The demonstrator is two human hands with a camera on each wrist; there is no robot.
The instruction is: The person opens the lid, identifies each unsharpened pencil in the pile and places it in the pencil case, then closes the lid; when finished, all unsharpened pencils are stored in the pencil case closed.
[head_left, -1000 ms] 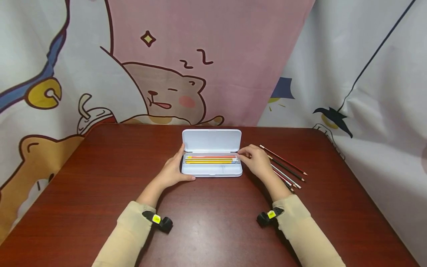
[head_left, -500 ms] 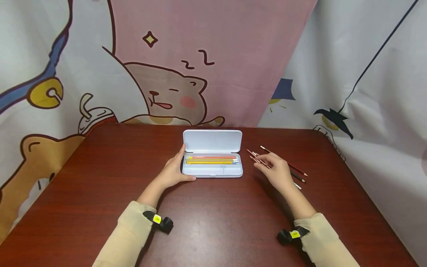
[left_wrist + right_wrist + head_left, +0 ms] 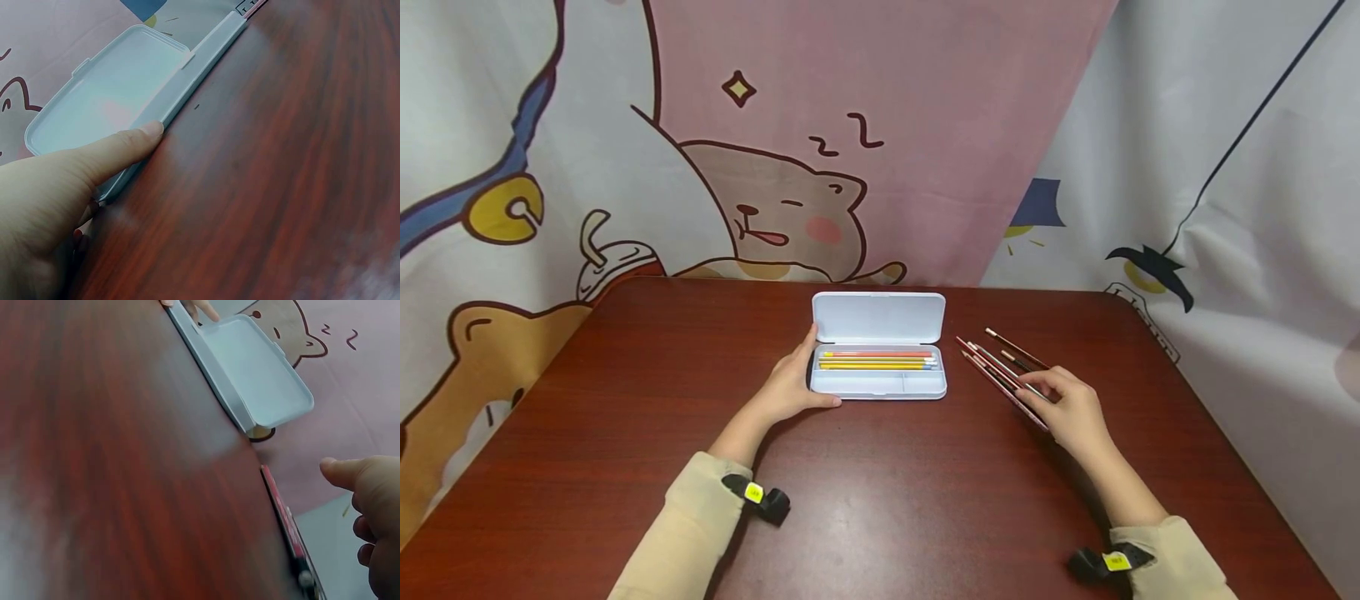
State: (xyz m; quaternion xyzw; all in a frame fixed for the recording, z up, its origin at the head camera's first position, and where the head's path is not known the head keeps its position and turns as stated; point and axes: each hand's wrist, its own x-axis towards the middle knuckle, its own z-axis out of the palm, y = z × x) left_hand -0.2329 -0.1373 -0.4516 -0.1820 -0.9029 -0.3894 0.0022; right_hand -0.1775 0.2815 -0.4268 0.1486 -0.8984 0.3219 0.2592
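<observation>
We see the left hand (image 3: 790,385) resting against the left end of the open pencil case (image 3: 877,371), thumb laid straight along its near wall and fingers relaxed along the short end, so that grip is loose, bracing rather than clutching. The case sits mid-surface, lid (image 3: 877,317) tipped back toward twelve o'clock, with yellow and orange pencils (image 3: 877,360) lying in its rear tray, their long axis running nine to three.

The right hand (image 3: 1070,408) is out at about four o'clock from the case, on the loose pencils (image 3: 996,367) fanned on the dark red surface (image 3: 880,500). Its fingers curl down over their near ends; we cannot tell from these views whether they actually pinch one or merely touch. These pencils lie slanted, tips toward ten o'clock, butts under the hand at four, so they point roughly at the case's right end. The right hand is far nearer them than the left, and the slant differs from the tray's axis.
</observation>
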